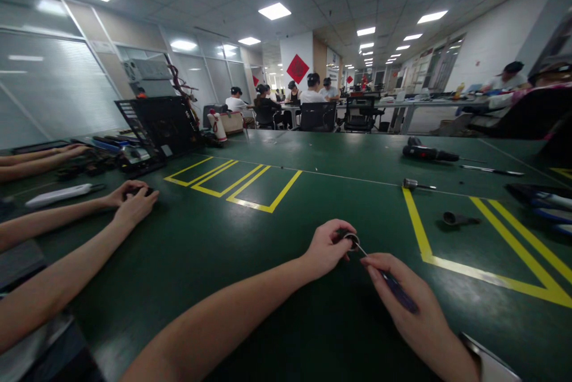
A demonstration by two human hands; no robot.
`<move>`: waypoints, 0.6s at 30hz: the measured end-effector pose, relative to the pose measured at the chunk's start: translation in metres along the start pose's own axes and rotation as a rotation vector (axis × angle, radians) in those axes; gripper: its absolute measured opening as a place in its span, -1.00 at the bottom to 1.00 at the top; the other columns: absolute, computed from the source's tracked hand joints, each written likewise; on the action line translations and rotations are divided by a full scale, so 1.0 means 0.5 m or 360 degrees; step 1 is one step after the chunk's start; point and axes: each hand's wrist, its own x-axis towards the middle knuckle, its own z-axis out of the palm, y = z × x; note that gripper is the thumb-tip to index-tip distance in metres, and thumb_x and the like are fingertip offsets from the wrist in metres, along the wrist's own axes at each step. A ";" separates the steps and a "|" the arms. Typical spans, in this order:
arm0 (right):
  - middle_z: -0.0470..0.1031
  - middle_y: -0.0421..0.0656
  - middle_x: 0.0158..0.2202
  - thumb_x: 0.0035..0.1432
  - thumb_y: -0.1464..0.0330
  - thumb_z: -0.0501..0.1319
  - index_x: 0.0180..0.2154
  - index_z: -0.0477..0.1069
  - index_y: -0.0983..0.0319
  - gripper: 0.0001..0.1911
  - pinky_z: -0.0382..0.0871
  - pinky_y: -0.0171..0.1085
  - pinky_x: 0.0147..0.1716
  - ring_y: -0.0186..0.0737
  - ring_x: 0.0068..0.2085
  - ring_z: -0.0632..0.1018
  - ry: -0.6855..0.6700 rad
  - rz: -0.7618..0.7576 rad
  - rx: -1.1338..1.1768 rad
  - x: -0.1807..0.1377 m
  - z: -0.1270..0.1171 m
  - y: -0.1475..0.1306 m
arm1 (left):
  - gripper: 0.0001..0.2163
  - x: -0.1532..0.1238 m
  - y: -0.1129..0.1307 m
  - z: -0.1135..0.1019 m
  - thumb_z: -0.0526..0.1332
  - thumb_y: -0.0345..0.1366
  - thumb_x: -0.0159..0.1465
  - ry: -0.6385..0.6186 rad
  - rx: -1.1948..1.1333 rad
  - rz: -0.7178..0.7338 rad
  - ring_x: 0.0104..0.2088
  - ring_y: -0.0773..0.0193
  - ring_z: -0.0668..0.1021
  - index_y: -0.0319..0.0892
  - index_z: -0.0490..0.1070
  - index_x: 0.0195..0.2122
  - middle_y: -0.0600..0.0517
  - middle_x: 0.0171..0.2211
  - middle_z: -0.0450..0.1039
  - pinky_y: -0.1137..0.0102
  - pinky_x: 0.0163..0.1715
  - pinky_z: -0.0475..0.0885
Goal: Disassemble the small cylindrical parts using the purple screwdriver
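Between the fingers of my left hand (pixel 329 249) is a small dark round part (pixel 352 240) with a metallic rim, its open side turned toward my right hand. My right hand (pixel 404 295) is closed around the dark blue handle of a screwdriver (pixel 397 292). The thin shaft points up and left, and its tip meets the rim of the round part; whether it goes inside I cannot tell. Both hands are just above the green table (pixel 286 322). To their right, inside a yellow taped outline, lies a dark funnel-shaped part (pixel 460 219).
A black power drill (pixel 429 151), a slim pen-like tool (pixel 491 171) and a metal-shafted piece (pixel 417 184) lie at the right. On the left, a co-worker's hands (pixel 134 200) hold something dark near a white tool (pixel 62 194). A black computer case (pixel 161 123) stands behind.
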 end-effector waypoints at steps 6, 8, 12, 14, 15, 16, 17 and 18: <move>0.52 -0.10 -0.24 0.20 0.39 0.10 -0.18 0.39 0.15 -0.84 0.50 -0.23 -0.25 -0.17 -0.22 0.57 -0.0001 -0.0065 -0.0049 -0.001 -0.003 -0.002 | -0.84 0.001 -0.004 -0.004 0.16 -0.39 0.18 -0.0031 0.0012 0.0000 -0.34 0.28 0.52 -0.24 0.36 -0.20 0.02 -0.36 0.39 0.47 -0.51 0.44; 0.52 -0.10 -0.24 0.20 0.39 0.10 -0.18 0.39 0.15 -0.84 0.51 -0.23 -0.26 -0.16 -0.22 0.57 -0.0007 -0.0054 -0.0061 -0.001 -0.003 -0.002 | -0.84 0.001 -0.004 -0.004 0.17 -0.39 0.18 -0.0026 0.0016 -0.0004 -0.34 0.28 0.52 -0.24 0.36 -0.20 0.02 -0.36 0.39 0.47 -0.51 0.44; 0.51 -0.09 -0.21 0.21 0.39 0.09 -0.16 0.37 0.15 -0.84 0.50 -0.22 -0.24 -0.17 -0.20 0.56 -0.0036 -0.0046 -0.0095 -0.003 -0.001 0.002 | -0.84 0.000 -0.003 -0.003 0.16 -0.40 0.18 -0.0029 0.0027 0.0018 -0.35 0.30 0.51 -0.25 0.36 -0.19 0.02 -0.35 0.39 0.48 -0.51 0.44; 0.50 -0.09 -0.20 0.22 0.38 0.08 -0.16 0.36 0.15 -0.84 0.49 -0.22 -0.23 -0.17 -0.19 0.56 -0.0044 -0.0042 -0.0106 -0.004 0.000 0.004 | -0.84 -0.001 -0.001 -0.003 0.16 -0.41 0.18 -0.0037 0.0044 0.0022 -0.36 0.31 0.51 -0.25 0.36 -0.19 0.01 -0.35 0.38 0.47 -0.51 0.45; 0.50 -0.09 -0.20 0.22 0.39 0.08 -0.15 0.36 0.15 -0.84 0.49 -0.22 -0.22 -0.18 -0.19 0.56 -0.0051 -0.0042 -0.0111 -0.004 0.000 0.005 | -0.84 -0.001 0.000 -0.003 0.15 -0.42 0.18 -0.0032 0.0053 0.0023 -0.36 0.31 0.51 -0.25 0.36 -0.19 0.01 -0.35 0.38 0.47 -0.50 0.45; 0.50 -0.09 -0.19 0.22 0.39 0.08 -0.15 0.36 0.15 -0.84 0.49 -0.22 -0.21 -0.18 -0.18 0.56 -0.0053 -0.0043 -0.0116 -0.005 0.000 0.005 | -0.84 -0.001 0.001 -0.003 0.15 -0.42 0.19 -0.0020 0.0062 0.0025 -0.37 0.32 0.50 -0.25 0.37 -0.20 0.01 -0.35 0.39 0.47 -0.50 0.45; 0.50 -0.09 -0.19 0.22 0.39 0.08 -0.15 0.35 0.15 -0.83 0.49 -0.22 -0.20 -0.18 -0.17 0.56 -0.0061 -0.0043 -0.0121 -0.005 0.000 0.005 | -0.85 -0.002 0.003 -0.003 0.14 -0.41 0.19 -0.0009 0.0071 0.0028 -0.38 0.32 0.50 -0.26 0.37 -0.20 0.01 -0.36 0.39 0.46 -0.50 0.45; 0.50 -0.09 -0.18 0.22 0.39 0.08 -0.14 0.35 0.15 -0.83 0.48 -0.22 -0.20 -0.18 -0.16 0.55 -0.0071 -0.0043 -0.0127 -0.006 -0.001 0.006 | -0.85 -0.002 0.004 -0.002 0.14 -0.41 0.19 0.0003 0.0080 0.0033 -0.39 0.32 0.50 -0.26 0.37 -0.20 0.01 -0.36 0.39 0.46 -0.51 0.45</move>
